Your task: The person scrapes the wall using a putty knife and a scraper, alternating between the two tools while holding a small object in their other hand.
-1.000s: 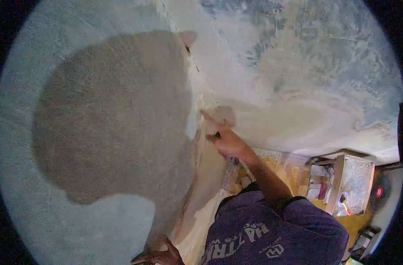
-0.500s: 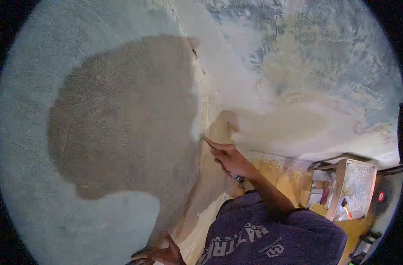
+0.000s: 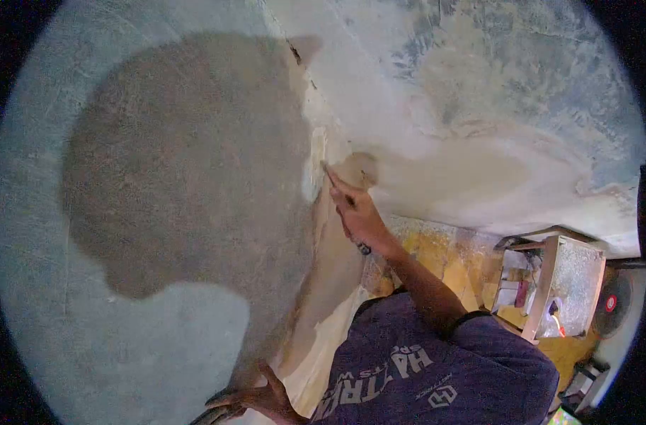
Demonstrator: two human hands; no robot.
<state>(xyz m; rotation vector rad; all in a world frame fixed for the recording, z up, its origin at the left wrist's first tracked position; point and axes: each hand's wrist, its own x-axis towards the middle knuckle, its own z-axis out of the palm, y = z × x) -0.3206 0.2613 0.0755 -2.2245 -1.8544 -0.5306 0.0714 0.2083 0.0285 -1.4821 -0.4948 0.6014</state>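
My right hand (image 3: 358, 216) is closed around a slim scraping tool, likely a putty knife (image 3: 328, 172). Its thin blade tip touches the pale patched seam (image 3: 318, 152) where two wall surfaces meet; the dark handle end (image 3: 364, 248) sticks out below my palm. My left hand (image 3: 263, 402) is low in the view, beside the blue-grey wall (image 3: 174, 354), with thumb apart and fingers stretched out. Its fingertips are dim near the frame's edge, and I see nothing held in it. Above the blade, a dark crack (image 3: 294, 53) runs along the seam.
A large shadow (image 3: 188, 163) covers much of the left wall. Cream and blue-grey patches mark the right wall (image 3: 464, 166). At right, a small wooden-framed table (image 3: 549, 290) stands on a yellowish floor (image 3: 436, 258), with a round dark object with a red centre (image 3: 611, 303) beyond it.
My right hand and its tool have moved up along the seam. The left hand has shifted slightly, its thumb still apart. The head shadow has moved up and left.
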